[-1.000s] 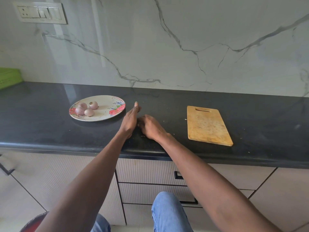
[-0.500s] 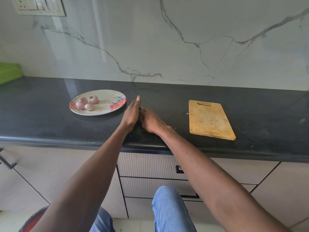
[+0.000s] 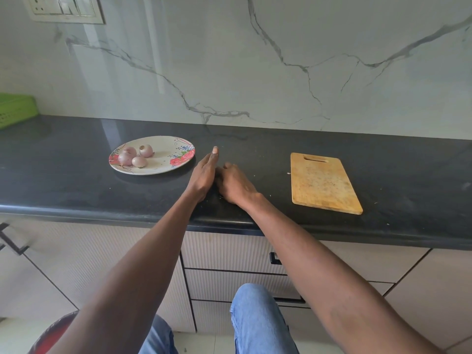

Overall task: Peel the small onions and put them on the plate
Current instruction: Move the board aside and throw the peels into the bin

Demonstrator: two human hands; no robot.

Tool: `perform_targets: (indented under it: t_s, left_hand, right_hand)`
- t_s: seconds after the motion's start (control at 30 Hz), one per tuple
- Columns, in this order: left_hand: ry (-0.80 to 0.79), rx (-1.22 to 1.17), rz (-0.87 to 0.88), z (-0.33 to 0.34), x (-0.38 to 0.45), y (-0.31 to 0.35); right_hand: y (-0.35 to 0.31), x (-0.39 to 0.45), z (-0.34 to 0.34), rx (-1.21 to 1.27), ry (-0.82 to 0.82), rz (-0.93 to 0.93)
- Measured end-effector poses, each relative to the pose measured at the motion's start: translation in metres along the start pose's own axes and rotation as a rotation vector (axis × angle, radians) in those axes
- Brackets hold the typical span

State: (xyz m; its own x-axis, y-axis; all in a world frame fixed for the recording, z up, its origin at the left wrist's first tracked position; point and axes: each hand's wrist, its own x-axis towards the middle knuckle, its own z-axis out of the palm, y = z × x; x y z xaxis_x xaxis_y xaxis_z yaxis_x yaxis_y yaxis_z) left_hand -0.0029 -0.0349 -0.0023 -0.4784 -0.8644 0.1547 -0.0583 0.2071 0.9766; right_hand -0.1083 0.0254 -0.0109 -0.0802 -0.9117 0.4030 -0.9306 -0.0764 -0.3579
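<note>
Four peeled onions [image 3: 135, 155] lie on the plate [image 3: 163, 167]. The left hand [image 3: 204, 172] stands flat-fingered; the right hand [image 3: 233, 182] curls beside it, contents hidden. Likely gathering scraps: sweep gently toward the near edge.

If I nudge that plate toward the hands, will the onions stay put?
Probably not: the onions are round and loose, so they would likely roll. The plate looks shallow, so its rim may barely stop them. On the glossy counter it should slide easily.

left hand [image 3: 204, 175]: on edge, fingers straight | right hand [image 3: 233, 183]: fingers curled, touching left
</note>
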Motion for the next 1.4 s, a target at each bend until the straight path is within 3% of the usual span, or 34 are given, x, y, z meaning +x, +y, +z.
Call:
perform_targets:
  t_s: [0.27,0.5,0.63,0.73,0.87,1.0,1.13,1.27,1.4]
  left_hand:
    - [0.134,-0.004,-0.005,-0.001,-0.011,0.002]
    - [0.174,-0.026,0.031,0.0,-0.032,0.008]
    - [0.29,-0.148,0.023,-0.009,-0.039,0.004]
    - [0.357,-0.284,0.085,-0.017,-0.056,0.008]
    - [0.493,-0.533,0.14,-0.044,-0.08,0.019]
    - [0.718,-0.741,0.139,-0.094,-0.103,0.02]
    - [1.008,-0.817,0.119,-0.17,-0.133,-0.019]
    - [1.303,-0.807,-0.019,-0.248,-0.166,-0.101]
    - [1.439,-0.729,-0.279,-0.315,-0.204,-0.203]
  right_hand:
    - [-0.011,-0.006,-0.01,-0.216,-0.004,0.081]
    - [-0.016,-0.006,-0.014,-0.226,-0.034,0.153]
    - [-0.023,-0.007,-0.015,-0.212,-0.018,0.227]
    - [-0.038,0.0,-0.008,0.083,0.089,0.313]
    - [-0.095,0.018,0.005,0.859,0.236,0.632]
    - [-0.159,0.036,0.038,1.335,0.058,0.862]
    - [-0.235,0.032,0.087,1.587,-0.259,0.773]
    - [-0.308,0.02,0.162,1.523,-0.552,0.782]
    - [-0.342,0.009,0.268,1.457,-0.72,0.886]
